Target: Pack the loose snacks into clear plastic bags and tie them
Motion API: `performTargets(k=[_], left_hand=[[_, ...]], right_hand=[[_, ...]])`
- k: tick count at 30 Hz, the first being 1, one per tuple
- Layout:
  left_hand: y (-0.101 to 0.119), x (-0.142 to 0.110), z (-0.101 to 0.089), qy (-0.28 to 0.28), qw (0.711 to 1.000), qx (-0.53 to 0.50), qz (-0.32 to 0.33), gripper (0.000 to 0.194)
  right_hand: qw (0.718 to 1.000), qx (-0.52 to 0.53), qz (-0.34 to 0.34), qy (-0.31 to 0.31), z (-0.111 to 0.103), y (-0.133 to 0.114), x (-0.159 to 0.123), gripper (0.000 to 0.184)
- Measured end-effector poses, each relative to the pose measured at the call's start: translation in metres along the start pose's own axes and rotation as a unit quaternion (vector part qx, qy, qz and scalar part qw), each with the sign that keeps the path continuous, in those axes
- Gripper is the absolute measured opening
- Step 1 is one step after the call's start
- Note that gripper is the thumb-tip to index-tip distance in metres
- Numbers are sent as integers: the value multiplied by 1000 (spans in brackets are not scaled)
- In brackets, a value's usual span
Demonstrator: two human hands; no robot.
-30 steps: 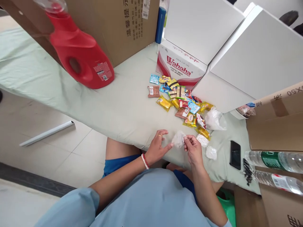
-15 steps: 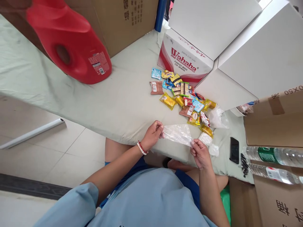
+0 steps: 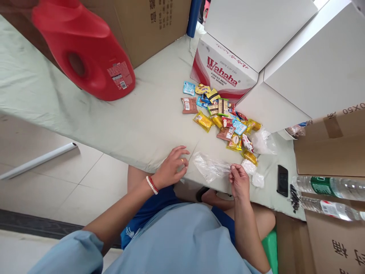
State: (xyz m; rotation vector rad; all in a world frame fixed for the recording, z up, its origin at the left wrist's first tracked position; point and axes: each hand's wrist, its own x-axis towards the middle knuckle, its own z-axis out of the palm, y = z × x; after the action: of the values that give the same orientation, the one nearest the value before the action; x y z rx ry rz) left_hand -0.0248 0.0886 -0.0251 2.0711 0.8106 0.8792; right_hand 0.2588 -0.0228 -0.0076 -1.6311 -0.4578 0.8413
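A clear plastic bag (image 3: 209, 167) hangs by one end from the pinched fingers of my right hand (image 3: 239, 180), stretching leftward above the near edge of the covered table. My left hand (image 3: 172, 167) is apart from the bag, just to its left, fingers spread and holding nothing. Beyond the bag lies a pile of small wrapped snacks (image 3: 225, 121) in yellow, brown, blue and red packets. At the pile's right are a whitish plastic bag (image 3: 262, 140) and crumpled white plastic (image 3: 257, 180).
A red jug (image 3: 88, 53) stands at the left, by a brown carton (image 3: 154, 30). Behind the snacks is a Wahaha box (image 3: 222, 72). On the right are a phone (image 3: 282, 180), two water bottles (image 3: 333, 187) and more cartons (image 3: 327, 148).
My left hand has let go of the plastic bag and moved left, its fingers opening. The bag's left end now hangs loose while my right hand keeps hold.
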Motion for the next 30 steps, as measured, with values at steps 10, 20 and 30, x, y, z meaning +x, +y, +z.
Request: performTargets(k=[10,20,30], left_hand=[[63,-4,88,74,995,26,-58,63],[26,-5,40,20,939,-327,-106,41],[56,-20,84,-41,981,-188,-27,58]], right_hand=[[998,-35,-9,-59,-2,-11,-17,40],[1000,10,5,0,-39,-10,-23,49],[995,66,59,-42,-34,-12,-43,47]])
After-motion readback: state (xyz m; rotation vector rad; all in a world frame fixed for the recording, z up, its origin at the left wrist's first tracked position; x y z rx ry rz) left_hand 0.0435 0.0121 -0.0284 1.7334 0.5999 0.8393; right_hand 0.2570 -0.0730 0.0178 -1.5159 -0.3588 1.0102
